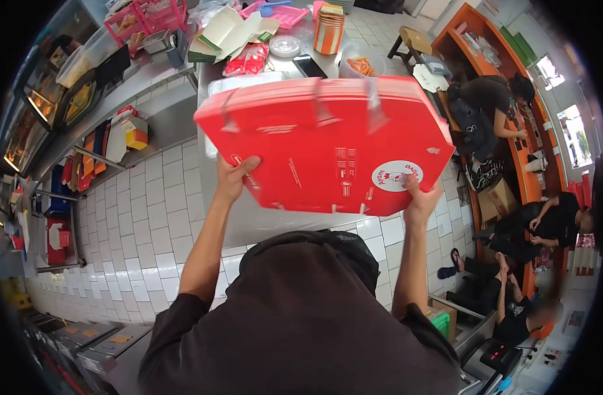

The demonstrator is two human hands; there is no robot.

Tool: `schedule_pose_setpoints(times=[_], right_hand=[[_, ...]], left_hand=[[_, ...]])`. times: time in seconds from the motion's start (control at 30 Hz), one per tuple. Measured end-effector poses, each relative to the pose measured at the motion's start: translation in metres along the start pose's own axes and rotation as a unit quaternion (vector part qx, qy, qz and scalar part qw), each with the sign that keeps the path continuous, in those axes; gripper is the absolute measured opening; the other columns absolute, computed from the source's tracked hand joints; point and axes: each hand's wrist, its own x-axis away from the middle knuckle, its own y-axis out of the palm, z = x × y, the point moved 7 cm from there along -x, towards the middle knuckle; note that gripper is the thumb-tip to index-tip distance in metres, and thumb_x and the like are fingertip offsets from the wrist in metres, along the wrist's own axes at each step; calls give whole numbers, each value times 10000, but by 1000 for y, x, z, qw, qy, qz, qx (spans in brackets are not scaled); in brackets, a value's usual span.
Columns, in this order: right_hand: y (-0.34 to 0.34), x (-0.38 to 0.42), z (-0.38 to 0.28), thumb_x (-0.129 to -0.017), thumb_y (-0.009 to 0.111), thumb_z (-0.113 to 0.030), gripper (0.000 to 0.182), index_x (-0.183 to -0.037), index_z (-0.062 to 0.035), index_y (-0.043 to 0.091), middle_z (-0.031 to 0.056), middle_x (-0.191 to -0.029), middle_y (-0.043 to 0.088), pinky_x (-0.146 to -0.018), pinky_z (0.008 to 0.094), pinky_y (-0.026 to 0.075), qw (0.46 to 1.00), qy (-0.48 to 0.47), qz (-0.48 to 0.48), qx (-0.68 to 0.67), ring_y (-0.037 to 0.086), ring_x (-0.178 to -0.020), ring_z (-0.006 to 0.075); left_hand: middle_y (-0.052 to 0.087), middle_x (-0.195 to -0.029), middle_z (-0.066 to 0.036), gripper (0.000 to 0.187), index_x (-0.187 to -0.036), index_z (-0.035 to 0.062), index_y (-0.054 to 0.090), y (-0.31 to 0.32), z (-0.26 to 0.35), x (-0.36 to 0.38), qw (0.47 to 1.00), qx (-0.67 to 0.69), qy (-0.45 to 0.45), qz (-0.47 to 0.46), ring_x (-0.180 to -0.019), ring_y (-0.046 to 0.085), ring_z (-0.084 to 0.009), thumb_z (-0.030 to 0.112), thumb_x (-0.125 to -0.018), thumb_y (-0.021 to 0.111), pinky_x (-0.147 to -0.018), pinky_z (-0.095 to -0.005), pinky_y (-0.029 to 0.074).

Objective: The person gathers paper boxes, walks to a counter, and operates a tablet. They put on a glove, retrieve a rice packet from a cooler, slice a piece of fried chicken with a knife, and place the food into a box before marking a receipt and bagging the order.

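Note:
Both of my hands grip a thick stack of flat red cardboard food boxes (301,148), printed with white text and a round white logo. My left hand (234,176) holds its lower left edge, thumb on the printed face and the other fingers hidden behind. At the lower right corner, my right hand (421,199) grips the same way, its thumb close to the logo. The stack is tilted toward me above the steel table (249,227), its many layered edges showing along the top. Slight blur lies over its upper part.
On the table beyond are a phone (308,66), a stack of striped paper packets (329,29), a container of orange food (359,66), clear lids (285,46) and open boxes (226,34). Several people in dark clothes are at the right, by an orange counter (532,178).

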Motion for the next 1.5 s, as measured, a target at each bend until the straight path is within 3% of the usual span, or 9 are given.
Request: schedule_pose_setpoints(times=[0.13, 0.17, 0.27, 0.37, 0.53, 0.93, 1.03, 1.2, 1.5], right_hand=[[-3, 51, 138, -954, 639, -342, 360, -1024, 12, 632, 70, -959, 667, -762, 283, 492, 968, 237, 1, 88, 596, -838, 116], [12, 59, 150, -955, 635, -348, 369, -1025, 14, 642, 70, -995, 669, -768, 296, 488, 967, 219, -92, 98, 597, -858, 134], [5, 60, 148, -848, 752, -364, 579, -1229, 14, 534, 182, -1113, 672, -832, 389, 523, 878, 168, -282, 347, 660, -988, 274], [3, 20, -5, -679, 882, -225, 808, -1324, -22, 440, 144, -1219, 621, -944, 425, 472, 931, 13, -103, 351, 599, -1148, 294], [102, 25, -131, -540, 907, -214, 987, -1387, -91, 416, 113, -1376, 506, -1092, 472, 344, 887, -289, -208, 294, 464, -1296, 304], [130, 19, -101, -636, 817, -149, 495, -1069, -91, 583, 49, -997, 607, -1091, 465, 337, 784, -229, -319, 480, 582, -1050, 239], [150, 27, -117, -623, 829, -298, 484, -1018, -110, 623, 50, -988, 646, -996, 444, 423, 793, -303, -306, 430, 611, -991, 261], [148, 20, -98, -624, 821, -381, 496, -992, -110, 628, 47, -916, 664, -820, 385, 485, 787, -213, -385, 433, 638, -892, 262], [148, 16, -96, -610, 820, -436, 508, -953, -112, 632, 29, -851, 653, -709, 336, 479, 787, -246, -376, 423, 628, -775, 231]], left_hand=[[716, -826, -108, 588, -1110, 3, 605, 80, 115, -6, 915, -376, 129, -64, -690, 695, -215, 361, -718, 859, -653, -344, 549], [716, -826, -108, 588, -1110, 3, 605, 94, 131, -5, 917, -374, 124, -67, -690, 695, -215, 361, -718, 859, -653, -344, 549], [656, -711, -138, 599, -966, 51, 574, 136, 133, -3, 678, -709, 106, -161, -635, 652, -336, 544, -699, 785, -581, -433, 490], [651, -719, -117, 570, -1048, 55, 529, 162, 113, 8, 614, -738, 140, -242, -660, 664, -323, 453, -726, 780, -594, -431, 494], [626, -698, -140, 588, -1046, 55, 522, 185, 89, 2, 600, -725, 146, -306, -699, 637, -366, 432, -700, 811, -634, -452, 480], [684, -1125, -124, 807, -1410, 151, 426, 150, 122, 14, 710, -546, 40, -443, -992, 650, -366, 316, -720, 810, -824, -432, 521], [687, -1125, -107, 701, -1365, 166, 512, 143, 122, 15, 716, -576, -62, -390, -953, 663, -354, 324, -745, 798, -814, -410, 534], [701, -1058, -103, 406, -1152, 135, 661, 145, 129, 19, 700, -506, 103, -494, -857, 676, -332, 282, -788, 766, -745, -376, 542], [657, -1014, -83, 268, -951, 97, 608, 152, 126, 22, 636, -588, 124, -484, -786, 639, -312, 242, -779, 755, -650, -393, 508]])
